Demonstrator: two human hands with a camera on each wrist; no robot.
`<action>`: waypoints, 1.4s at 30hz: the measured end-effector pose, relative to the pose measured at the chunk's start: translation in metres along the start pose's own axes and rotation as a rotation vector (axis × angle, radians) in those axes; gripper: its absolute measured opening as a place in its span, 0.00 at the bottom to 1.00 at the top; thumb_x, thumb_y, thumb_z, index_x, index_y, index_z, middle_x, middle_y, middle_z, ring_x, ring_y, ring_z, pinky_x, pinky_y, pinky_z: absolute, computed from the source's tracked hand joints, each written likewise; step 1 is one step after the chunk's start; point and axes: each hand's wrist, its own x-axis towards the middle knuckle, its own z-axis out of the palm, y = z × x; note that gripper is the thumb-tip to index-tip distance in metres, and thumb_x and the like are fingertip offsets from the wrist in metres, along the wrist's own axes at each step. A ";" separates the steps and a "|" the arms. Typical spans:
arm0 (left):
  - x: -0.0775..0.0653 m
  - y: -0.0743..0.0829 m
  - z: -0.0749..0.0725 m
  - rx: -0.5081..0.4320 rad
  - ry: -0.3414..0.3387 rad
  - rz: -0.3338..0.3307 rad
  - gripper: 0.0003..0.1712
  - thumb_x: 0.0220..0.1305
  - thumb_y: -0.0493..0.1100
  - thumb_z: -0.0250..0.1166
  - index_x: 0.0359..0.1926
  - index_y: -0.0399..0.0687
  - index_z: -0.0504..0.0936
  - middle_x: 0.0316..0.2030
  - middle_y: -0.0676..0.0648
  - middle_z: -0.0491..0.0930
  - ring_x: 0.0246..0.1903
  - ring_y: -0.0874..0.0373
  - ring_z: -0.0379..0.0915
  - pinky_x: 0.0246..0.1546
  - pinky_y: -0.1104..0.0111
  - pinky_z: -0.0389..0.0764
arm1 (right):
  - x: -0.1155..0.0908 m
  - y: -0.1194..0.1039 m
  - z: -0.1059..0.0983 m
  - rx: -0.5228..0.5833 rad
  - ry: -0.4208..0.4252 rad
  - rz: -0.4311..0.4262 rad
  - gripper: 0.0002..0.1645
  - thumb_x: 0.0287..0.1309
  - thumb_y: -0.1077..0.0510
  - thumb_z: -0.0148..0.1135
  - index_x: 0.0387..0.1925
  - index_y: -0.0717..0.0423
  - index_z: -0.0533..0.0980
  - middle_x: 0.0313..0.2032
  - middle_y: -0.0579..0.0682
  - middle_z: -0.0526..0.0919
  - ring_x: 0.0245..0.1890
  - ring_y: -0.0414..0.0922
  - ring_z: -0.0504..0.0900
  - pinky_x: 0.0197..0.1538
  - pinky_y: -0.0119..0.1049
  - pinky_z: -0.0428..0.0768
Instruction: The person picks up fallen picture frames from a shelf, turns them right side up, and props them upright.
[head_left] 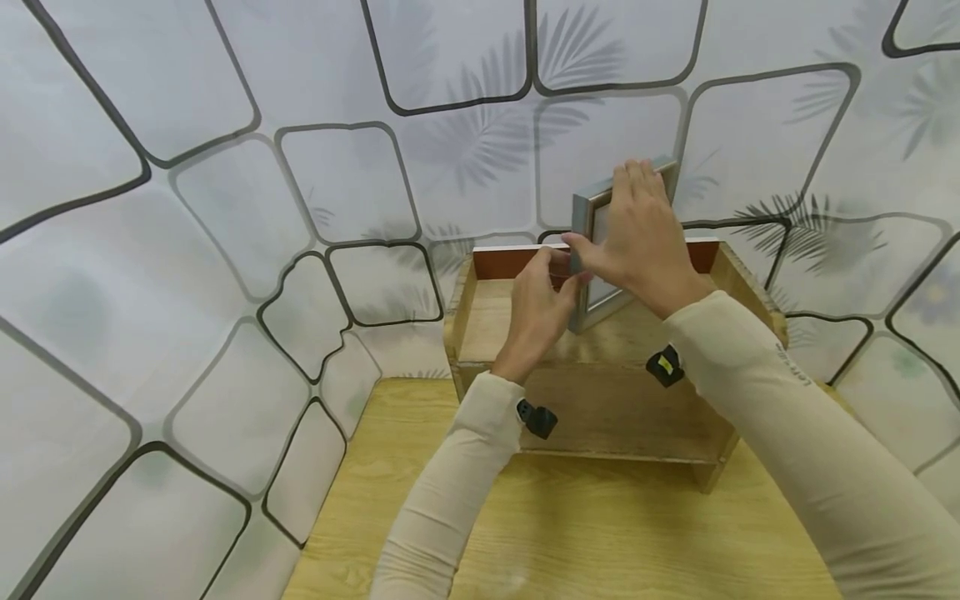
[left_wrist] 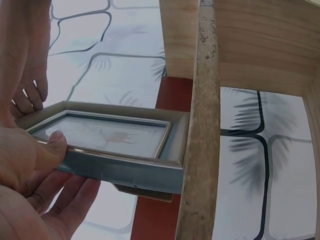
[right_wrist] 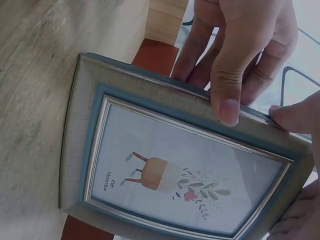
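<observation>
A picture frame (head_left: 597,313) with a silvery-beige border and blue-grey sides stands on edge, slightly tilted, on the upper board of a small wooden shelf (head_left: 491,321). Behind its glass, a printed insert (right_wrist: 165,170) shows a brown chair-like shape with leaves and a red flower. My left hand (head_left: 538,302) pinches the frame's left side, thumb in front and fingers behind. Over the top edge lie the fingers of my right hand (head_left: 647,242), with its thumb at the left side. In the left wrist view, the frame's bottom meets the shelf board (left_wrist: 202,100).
The shelf stands on a yellow wood-grain table (head_left: 592,533) against a patterned wall covering (head_left: 480,175). Raised side panels (head_left: 738,279) flank the upper board, and a reddish-brown strip (head_left: 498,263) runs along its back. A lower compartment (head_left: 615,412) opens beneath.
</observation>
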 end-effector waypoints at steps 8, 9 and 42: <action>-0.001 0.002 0.002 0.020 0.016 0.031 0.15 0.63 0.43 0.73 0.45 0.38 0.81 0.39 0.44 0.86 0.37 0.58 0.83 0.36 0.78 0.78 | 0.000 0.003 -0.004 0.074 -0.059 0.016 0.57 0.63 0.46 0.67 0.73 0.79 0.48 0.74 0.74 0.51 0.77 0.65 0.45 0.77 0.55 0.46; -0.001 0.002 0.002 0.027 0.017 0.035 0.16 0.64 0.43 0.73 0.45 0.38 0.81 0.39 0.44 0.86 0.37 0.58 0.83 0.36 0.78 0.78 | 0.000 0.003 -0.004 0.079 -0.069 0.018 0.57 0.63 0.46 0.66 0.74 0.79 0.48 0.75 0.74 0.50 0.77 0.65 0.44 0.77 0.55 0.46; -0.013 0.003 0.010 -0.050 -0.008 0.072 0.11 0.72 0.45 0.65 0.45 0.40 0.81 0.40 0.46 0.83 0.39 0.59 0.81 0.40 0.78 0.79 | 0.003 0.019 -0.020 0.161 -0.165 -0.009 0.59 0.60 0.46 0.70 0.76 0.73 0.48 0.75 0.71 0.52 0.74 0.67 0.54 0.72 0.62 0.58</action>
